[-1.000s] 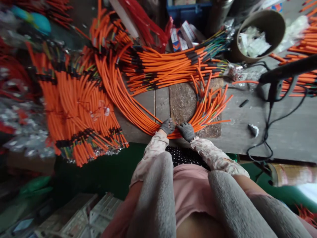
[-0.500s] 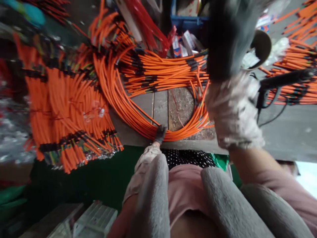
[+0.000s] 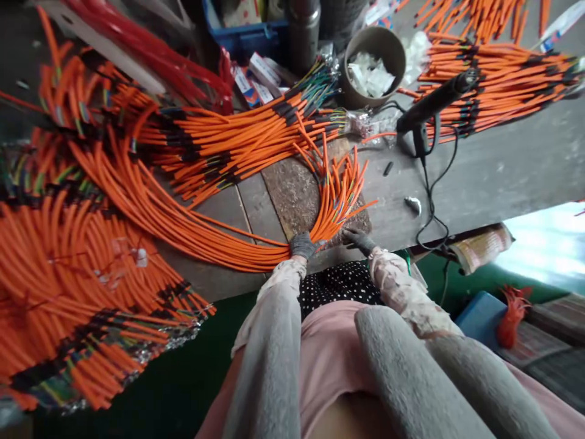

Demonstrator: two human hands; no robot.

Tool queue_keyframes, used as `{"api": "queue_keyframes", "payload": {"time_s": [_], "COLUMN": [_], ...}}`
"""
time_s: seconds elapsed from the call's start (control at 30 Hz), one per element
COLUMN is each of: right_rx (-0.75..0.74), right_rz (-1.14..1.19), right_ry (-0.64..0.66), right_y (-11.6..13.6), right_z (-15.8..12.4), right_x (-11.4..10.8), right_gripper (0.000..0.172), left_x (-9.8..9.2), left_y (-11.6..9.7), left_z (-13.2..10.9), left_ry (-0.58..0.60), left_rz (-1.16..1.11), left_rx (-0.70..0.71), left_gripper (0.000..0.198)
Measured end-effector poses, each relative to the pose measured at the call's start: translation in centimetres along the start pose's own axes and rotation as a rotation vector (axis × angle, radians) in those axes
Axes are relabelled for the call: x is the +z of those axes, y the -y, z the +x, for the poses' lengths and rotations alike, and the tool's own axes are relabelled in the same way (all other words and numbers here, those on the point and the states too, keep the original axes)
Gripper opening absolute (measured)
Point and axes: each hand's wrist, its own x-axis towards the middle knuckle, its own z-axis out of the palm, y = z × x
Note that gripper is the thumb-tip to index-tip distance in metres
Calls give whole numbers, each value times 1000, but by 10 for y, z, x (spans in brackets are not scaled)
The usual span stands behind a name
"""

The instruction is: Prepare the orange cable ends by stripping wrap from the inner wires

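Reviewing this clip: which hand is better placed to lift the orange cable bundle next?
Left, probably: the left hand rests on the orange cable bundle, while the right hand sits beside the fanned cable ends, apparently not gripping them.

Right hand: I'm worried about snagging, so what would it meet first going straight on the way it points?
Most likely the fanned orange cable bundle just ahead of the gloved right hand, though depth is hard to judge from this view.

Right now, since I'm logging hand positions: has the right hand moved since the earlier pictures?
Yes: the right hand has shifted rightward along the near edge of the stone slab, and now sits by its right corner.
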Motion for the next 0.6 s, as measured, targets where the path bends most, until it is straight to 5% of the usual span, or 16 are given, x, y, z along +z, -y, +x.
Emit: {"api": "queue_keyframes", "payload": {"time_s": [0.23, 0.43, 0.6], "right_rx": [-196, -137, -130], "right_rz": [242, 301, 442], "right_ry": [-112, -235, -308], "right_y": [-35, -52, -46], "right_z": [6, 1, 2], "right_x": [51, 17, 7], "right_gripper": [46, 38, 42], "left_x": [-12, -36, -11], "left_y": [12, 24, -15], "left_z": [-20, -7, -17], "left_ry": [-198, -216, -267], "left_rz": [-223, -366, -477], "left_rx": [-75, -158, -45], "left_gripper": [40, 31, 24]}}
